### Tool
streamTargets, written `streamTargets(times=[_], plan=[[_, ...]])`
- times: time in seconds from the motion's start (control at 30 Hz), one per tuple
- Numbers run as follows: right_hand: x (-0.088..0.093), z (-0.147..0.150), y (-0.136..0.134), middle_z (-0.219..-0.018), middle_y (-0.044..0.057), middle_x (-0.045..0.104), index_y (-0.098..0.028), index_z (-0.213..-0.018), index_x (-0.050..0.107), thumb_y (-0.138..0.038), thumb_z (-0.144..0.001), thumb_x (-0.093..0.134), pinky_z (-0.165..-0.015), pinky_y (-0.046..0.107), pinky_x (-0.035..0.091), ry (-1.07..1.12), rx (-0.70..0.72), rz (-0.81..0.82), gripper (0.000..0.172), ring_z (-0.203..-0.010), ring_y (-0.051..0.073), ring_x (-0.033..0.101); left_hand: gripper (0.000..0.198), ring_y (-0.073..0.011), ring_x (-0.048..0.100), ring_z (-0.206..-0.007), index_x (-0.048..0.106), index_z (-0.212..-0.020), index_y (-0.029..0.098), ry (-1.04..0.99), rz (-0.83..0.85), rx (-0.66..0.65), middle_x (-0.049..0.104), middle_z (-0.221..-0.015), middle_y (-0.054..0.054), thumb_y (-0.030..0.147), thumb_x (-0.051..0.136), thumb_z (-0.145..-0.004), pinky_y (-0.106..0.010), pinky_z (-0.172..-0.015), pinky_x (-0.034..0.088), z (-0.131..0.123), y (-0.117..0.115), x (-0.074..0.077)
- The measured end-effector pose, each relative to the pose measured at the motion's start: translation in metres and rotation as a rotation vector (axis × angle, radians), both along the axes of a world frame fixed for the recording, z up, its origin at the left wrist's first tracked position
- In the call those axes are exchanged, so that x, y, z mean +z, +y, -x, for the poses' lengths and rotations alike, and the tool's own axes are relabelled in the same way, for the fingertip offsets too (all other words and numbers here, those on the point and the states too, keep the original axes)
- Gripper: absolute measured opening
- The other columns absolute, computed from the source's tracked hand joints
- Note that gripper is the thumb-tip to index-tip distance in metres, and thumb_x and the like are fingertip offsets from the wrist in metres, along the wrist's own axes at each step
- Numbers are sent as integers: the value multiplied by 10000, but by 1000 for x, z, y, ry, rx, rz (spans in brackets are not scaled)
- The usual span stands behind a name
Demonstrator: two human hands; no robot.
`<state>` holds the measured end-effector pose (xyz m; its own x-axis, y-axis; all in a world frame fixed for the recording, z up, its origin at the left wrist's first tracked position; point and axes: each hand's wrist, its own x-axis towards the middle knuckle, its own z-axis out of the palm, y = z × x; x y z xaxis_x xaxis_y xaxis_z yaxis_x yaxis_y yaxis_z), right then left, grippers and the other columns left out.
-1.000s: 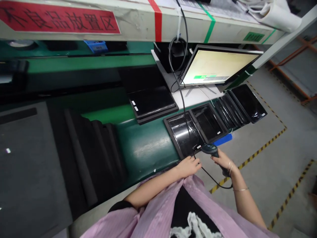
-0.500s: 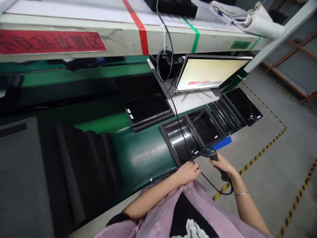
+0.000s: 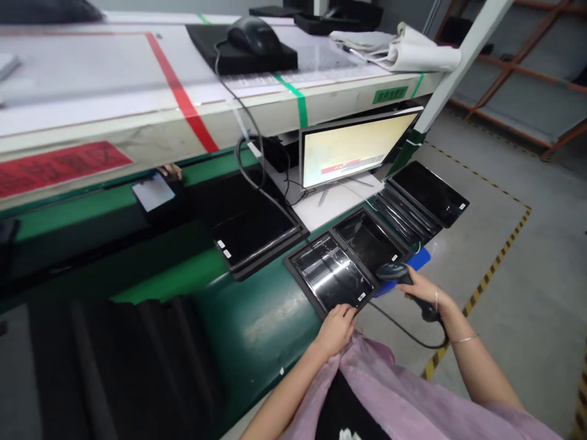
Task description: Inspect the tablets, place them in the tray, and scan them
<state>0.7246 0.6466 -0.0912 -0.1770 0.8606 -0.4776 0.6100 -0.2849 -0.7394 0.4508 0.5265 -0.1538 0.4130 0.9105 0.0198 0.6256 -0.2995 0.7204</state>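
My right hand (image 3: 416, 288) is wrapped round the handle of a black barcode scanner (image 3: 393, 272), its head over the front corner of the right-hand framed panel (image 3: 367, 238). Beside it lies another dark framed panel (image 3: 328, 272) with a glossy, reflective surface and a small white label. My left hand (image 3: 337, 327) rests at this panel's front edge, fingers bent together; whether they pinch the edge is hidden. A cable hangs from the scanner's handle.
A lit monitor (image 3: 358, 150) stands behind the panels. More dark panels (image 3: 257, 235) lie left on the green bench (image 3: 261, 324), others (image 3: 431, 192) right. Black foam pieces (image 3: 137, 366) fill the near left. A shelf (image 3: 160, 122) overhangs; another person's hand (image 3: 172, 172) shows beneath it.
The view has shifted. My left hand has moved up to the near panel's front edge. The scanner is now closer to the right-hand panel's label. Another person's hand and a dark device have appeared at left.
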Motion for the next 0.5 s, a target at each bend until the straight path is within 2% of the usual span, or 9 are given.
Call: streamTargets(times=[0.1, 0.17, 0.23, 0.3, 0.4, 0.43, 0.5], plan=[[-11, 49, -14, -929, 55, 653, -155, -1375, 336, -406, -714, 660, -553, 312, 520, 194, 101, 32, 778, -594, 154, 592, 335, -248, 632, -976, 610, -1025, 147, -150, 166, 185, 666, -1007, -134, 310, 327, -953, -441, -908, 508, 9, 6, -10], [-20, 94, -20, -945, 49, 667, -172, -1429, 264, -371, -750, 632, -598, 337, 539, 287, 181, 38, 797, -631, 169, 616, 396, -235, 667, -909, 608, -1017, 158, -276, 279, 265, 690, -952, -117, 409, 308, -953, -407, -856, 542, 16, 7, -16], [-28, 144, -22, -1013, 59, 669, -189, -1459, 231, -300, -727, 676, -739, 379, 547, 331, 240, 7, 864, -806, 211, 655, 479, -242, 674, -965, 564, -1133, 161, -392, 372, 341, 692, -1040, -132, 517, 319, -927, -389, -849, 556, 26, 2, -22], [-33, 194, -23, -1153, 116, 635, -169, -1479, 206, -265, -687, 731, -904, 439, 494, 344, 284, -32, 955, -1032, 276, 621, 603, -269, 607, -1146, 455, -1283, 160, -470, 429, 438, 627, -1216, -168, 600, 340, -887, -402, -930, 529, 38, -6, -26], [-33, 253, -30, -1287, 179, 566, -130, -1509, 67, -229, -708, 726, -968, 435, 466, 374, 373, -43, 1042, -1158, 295, 572, 690, -276, 473, -1308, 292, -1387, 178, -546, 478, 620, 522, -1349, -195, 610, 407, -862, -407, -1037, 455, 58, -20, -23], [-32, 267, -33, -1326, 192, 538, -115, -1510, 28, -209, -712, 722, -985, 413, 459, 385, 411, -45, 1062, -1193, 283, 553, 700, -277, 472, -1309, 276, -1390, 189, -586, 491, 705, 519, -1349, -191, 592, 461, -848, -404, -1040, 450, 64, -24, -19], [-26, 286, -39, -1321, 225, 535, -50, -1500, 4, -191, -711, 722, -965, 377, 479, 386, 496, -49, 1076, -1188, 272, 562, 727, -288, 536, -1240, 337, -1348, 211, -701, 510, 921, 570, -1281, -159, 541, 619, -766, -390, -993, 482, 76, -31, -11]])
